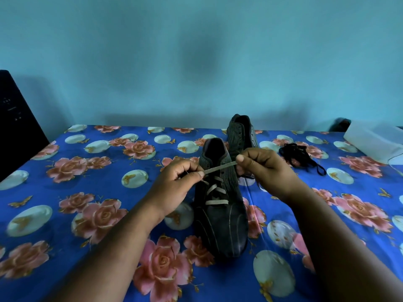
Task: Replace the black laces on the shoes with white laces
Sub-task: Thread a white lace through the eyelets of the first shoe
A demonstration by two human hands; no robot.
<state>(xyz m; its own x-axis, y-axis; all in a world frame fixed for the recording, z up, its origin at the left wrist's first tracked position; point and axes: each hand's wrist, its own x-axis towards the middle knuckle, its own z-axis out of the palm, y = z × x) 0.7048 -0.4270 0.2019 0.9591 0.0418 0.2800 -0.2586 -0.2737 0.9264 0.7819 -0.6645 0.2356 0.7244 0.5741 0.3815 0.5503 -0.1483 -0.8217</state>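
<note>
The near shoe carries white lace through its lower eyelets; the left hand and right hand each pinch that lace taut. The far shoe at one o'clock sits unlaced, with the removed black laces at three o'clock.

Dark low-cut shoe with a smooth, faintly sheened leather-like toe cap bearing pale curved lines, and a finely ribbed, matt striped cloth collar. Flat pale woven lace, matt and slightly frayed-looking, is crossing the eyelets. Second dark shoe behind is showing the same ribbed striped cloth. Bundle of thin black cord laces, matt, is lying on the blue printed cloth cover with pink roses, which is looking smooth and softly lustrous. White folded cloth-like item at right is appearing matt. Turquoise painted wall is appearing matt.
</note>
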